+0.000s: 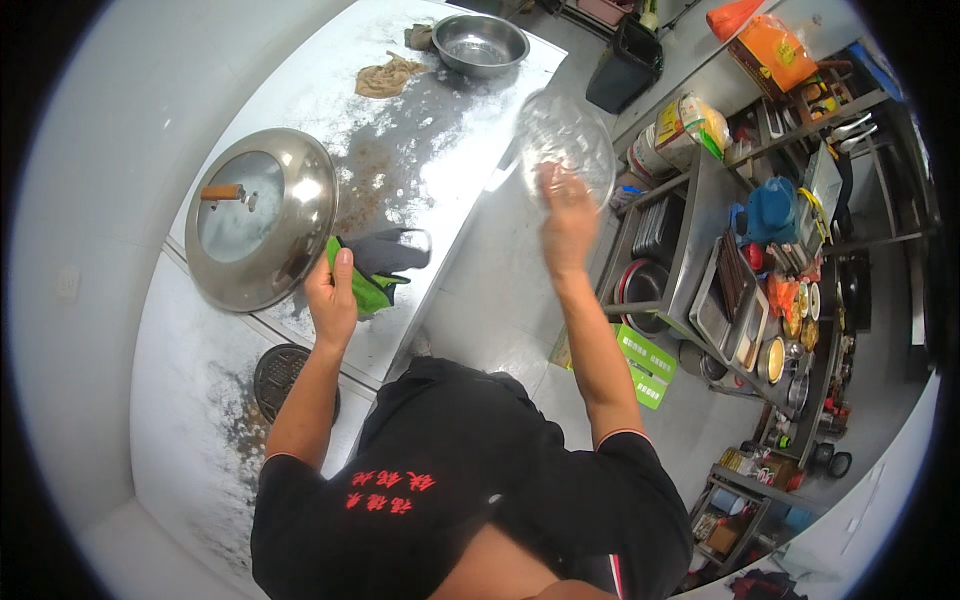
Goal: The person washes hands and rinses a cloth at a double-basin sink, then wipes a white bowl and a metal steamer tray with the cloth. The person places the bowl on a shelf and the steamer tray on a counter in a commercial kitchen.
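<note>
My left hand (332, 300) grips the near right rim of a large round metal pan lid (307, 217), which has a glass centre and a wooden handle, together with a green and grey cloth (367, 289). The lid is tilted above a stained white worktop. Out over the floor to the right, my right hand (566, 214) is shut on a clear, round, shiny item (574, 135), blurred by motion; whether it is a lid or a plastic cover I cannot tell.
At the worktop's far end are a steel basin (481, 46) and a crumpled brown cloth (388, 76). A dark round trivet-like plate (281, 379) lies near my left forearm. Metal shelving (694, 240) with trays and bowls lines the right, beyond a green printed box (645, 367) and black bin (624, 64).
</note>
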Motion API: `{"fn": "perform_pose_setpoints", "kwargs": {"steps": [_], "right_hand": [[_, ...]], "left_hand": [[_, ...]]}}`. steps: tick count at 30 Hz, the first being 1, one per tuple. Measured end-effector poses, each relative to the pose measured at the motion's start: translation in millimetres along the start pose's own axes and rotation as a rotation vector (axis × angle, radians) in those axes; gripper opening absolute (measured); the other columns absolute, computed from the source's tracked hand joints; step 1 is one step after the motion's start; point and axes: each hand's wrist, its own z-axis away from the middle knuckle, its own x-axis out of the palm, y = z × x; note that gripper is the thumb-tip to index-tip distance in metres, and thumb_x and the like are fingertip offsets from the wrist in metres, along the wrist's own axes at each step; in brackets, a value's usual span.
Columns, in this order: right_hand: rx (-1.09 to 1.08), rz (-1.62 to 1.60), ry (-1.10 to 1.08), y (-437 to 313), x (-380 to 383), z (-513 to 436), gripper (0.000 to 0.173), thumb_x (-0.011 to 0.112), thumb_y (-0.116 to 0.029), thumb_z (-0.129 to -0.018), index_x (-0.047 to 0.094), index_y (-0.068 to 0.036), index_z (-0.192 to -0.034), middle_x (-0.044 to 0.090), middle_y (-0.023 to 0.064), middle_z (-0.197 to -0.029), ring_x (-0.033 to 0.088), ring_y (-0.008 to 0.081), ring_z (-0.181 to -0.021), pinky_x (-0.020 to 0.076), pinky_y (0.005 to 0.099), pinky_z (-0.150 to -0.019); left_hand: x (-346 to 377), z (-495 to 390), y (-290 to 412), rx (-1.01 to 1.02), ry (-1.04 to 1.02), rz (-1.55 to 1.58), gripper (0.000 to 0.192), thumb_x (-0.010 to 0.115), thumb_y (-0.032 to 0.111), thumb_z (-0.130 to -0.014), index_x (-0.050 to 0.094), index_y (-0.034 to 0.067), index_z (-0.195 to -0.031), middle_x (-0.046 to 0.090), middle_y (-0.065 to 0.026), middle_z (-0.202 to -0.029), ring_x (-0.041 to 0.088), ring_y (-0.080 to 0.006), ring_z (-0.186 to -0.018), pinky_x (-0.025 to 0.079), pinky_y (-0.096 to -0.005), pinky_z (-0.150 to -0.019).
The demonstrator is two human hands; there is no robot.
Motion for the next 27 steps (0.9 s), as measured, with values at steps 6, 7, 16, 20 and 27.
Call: {"fn": "perform_pose_setpoints", "kwargs": {"steps": [6, 7, 16, 20, 27], "right_hand": [[-0.271, 0.109, -0.445, 28.9, 64.8, 14.4, 0.063, 0.062, -0.006, -0.094, 0.059, -0.015, -0.156, 0.064, 0.0102, -0.157, 0.064, 0.0419, -0.129, 0.0535, 0.0528, -0.107], [-0.27, 0.044, -0.316, 36.2, 65.3, 11.7, 0.062, 0.062, -0.006, -0.094, 0.059, -0.015, -0.156, 0.065, 0.0104, -0.156, 0.065, 0.0419, -0.128, 0.0538, 0.0525, -0.106], [0.154, -0.215, -0.562, 48.9, 44.6, 46.7, 0.042, 0.065, -0.011, -0.103, 0.067, -0.012, -0.145, 0.077, 0.011, -0.129, 0.074, 0.0318, -0.103, 0.0567, 0.0461, -0.091], [1.013, -0.919, -0.337, 97.5, -21.0, 80.3, 0.034, 0.072, -0.025, -0.107, 0.072, -0.005, -0.134, 0.079, 0.003, -0.103, 0.071, 0.0167, -0.087, 0.057, 0.0382, -0.079], [1.199, -1.474, -0.133, 70.4, -113.7, 122.4, 0.036, 0.074, -0.031, -0.108, 0.074, 0.0, -0.127, 0.078, 0.0031, -0.11, 0.071, 0.0122, -0.093, 0.057, 0.0304, -0.084]], "left_hand": [[-17.7, 28.4, -4.3, -0.097, 0.131, -0.006, 0.034, 0.06, 0.03, -0.117, 0.067, 0.001, -0.099, 0.056, 0.0044, -0.085, 0.048, -0.0075, -0.081, 0.043, -0.0288, -0.073], [-19.2, 31.5, -5.5, -0.121, 0.139, 0.056, 0.035, 0.059, 0.03, -0.117, 0.068, 0.001, -0.1, 0.058, 0.0047, -0.086, 0.049, -0.0071, -0.081, 0.044, -0.0283, -0.074], [-1.3, 19.8, -12.8, -0.256, 0.172, 0.387, 0.031, 0.06, 0.03, -0.117, 0.072, 0.002, -0.119, 0.066, 0.002, -0.102, 0.055, -0.0072, -0.093, 0.047, -0.0267, -0.086], [30.9, 16.0, 8.2, -0.198, 0.176, 0.289, 0.031, 0.062, 0.03, -0.116, 0.071, 0.001, -0.124, 0.067, -0.0003, -0.105, 0.057, -0.0109, -0.095, 0.049, -0.0293, -0.088], [108.3, 17.2, 93.1, 0.323, -0.145, 0.048, 0.018, 0.067, 0.017, -0.111, 0.07, 0.0, -0.109, 0.068, -0.0089, -0.095, 0.064, -0.0201, -0.083, 0.051, -0.0346, -0.076]]}}
